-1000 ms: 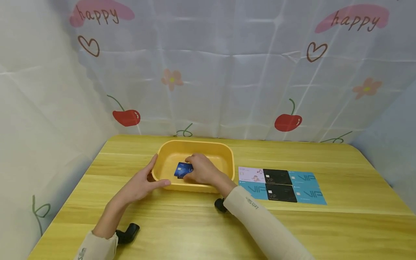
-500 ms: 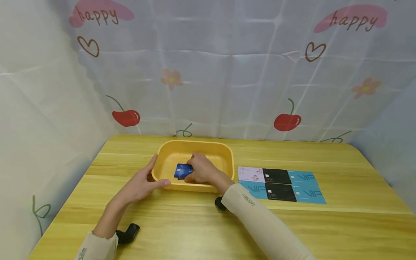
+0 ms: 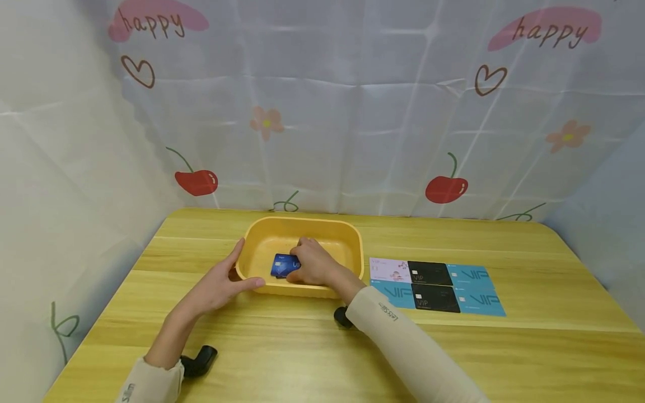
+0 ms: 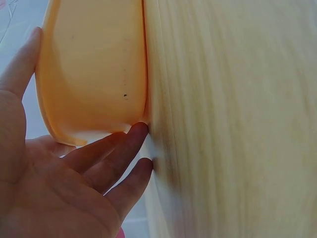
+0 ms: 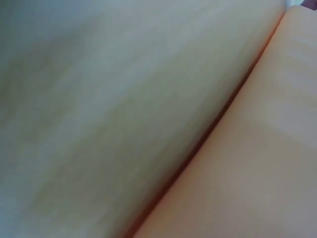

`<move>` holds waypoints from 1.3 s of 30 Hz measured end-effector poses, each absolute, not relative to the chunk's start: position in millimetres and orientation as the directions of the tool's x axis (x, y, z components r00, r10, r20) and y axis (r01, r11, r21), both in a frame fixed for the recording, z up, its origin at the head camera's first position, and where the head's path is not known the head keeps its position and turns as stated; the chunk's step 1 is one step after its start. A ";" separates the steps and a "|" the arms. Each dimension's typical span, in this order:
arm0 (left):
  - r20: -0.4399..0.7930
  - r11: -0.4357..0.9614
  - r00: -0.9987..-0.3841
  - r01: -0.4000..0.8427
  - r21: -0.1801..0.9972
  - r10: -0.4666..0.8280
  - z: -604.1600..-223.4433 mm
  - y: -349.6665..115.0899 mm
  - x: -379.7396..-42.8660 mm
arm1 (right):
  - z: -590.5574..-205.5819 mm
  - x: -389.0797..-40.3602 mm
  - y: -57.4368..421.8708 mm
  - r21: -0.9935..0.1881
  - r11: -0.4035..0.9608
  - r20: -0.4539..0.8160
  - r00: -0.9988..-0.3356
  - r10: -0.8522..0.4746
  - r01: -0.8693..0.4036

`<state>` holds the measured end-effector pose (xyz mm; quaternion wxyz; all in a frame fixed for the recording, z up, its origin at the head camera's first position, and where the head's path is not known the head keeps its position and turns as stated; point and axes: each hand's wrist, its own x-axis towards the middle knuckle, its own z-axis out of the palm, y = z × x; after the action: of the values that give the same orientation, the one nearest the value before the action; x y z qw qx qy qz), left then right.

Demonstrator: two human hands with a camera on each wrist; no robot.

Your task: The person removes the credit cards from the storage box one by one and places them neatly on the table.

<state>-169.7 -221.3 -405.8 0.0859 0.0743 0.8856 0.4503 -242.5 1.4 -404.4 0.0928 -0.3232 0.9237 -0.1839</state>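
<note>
In the head view, my right hand [image 3: 316, 264] reaches into a yellow plastic basin [image 3: 347, 230] and pinches a blue bank-style card [image 3: 284, 265] at its right end. A sliver of something dark shows under the card's lower edge. My left hand [image 3: 220, 285] spans the basin's left front corner, thumb along the near rim and a finger against the left side. The left wrist view shows the spread fingers [image 4: 116, 156] touching the basin's end wall [image 4: 94, 69]. Only the basin's outer side [image 5: 257, 148] and the tabletop show in the right wrist view; the right hand's work is hidden there.
Right of the basin, several VIP cards lie flat in two rows: a pink one [image 3: 387, 270], black ones [image 3: 434, 297] and light-blue ones [image 3: 478, 302]. Black wrist-camera parts [image 3: 200, 361] stick out by the sleeves. A printed cloth [image 3: 347, 151] hangs behind the wooden table [image 3: 282, 347].
Over the last second the blue card has shifted very slightly down in the basin with my right hand, then stayed nearly still. My left hand has not moved.
</note>
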 end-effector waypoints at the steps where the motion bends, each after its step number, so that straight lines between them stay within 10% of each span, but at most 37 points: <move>1: -0.084 0.584 -0.974 0.055 0.810 0.208 -406.0 -221.2 -169.6 | -404.3 -242.3 1.6 -0.402 0.723 -0.054 -0.774 -0.631 -0.562; 39: -0.073 0.572 -0.973 0.069 0.817 0.221 -405.8 -221.5 -169.7 | -399.9 -236.9 6.8 -0.519 0.674 0.013 -0.793 -0.609 -0.525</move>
<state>-169.7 -221.5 -405.8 0.0834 0.0820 0.8826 0.4553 -236.9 6.8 -399.9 0.0809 -0.3112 0.9113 -0.2573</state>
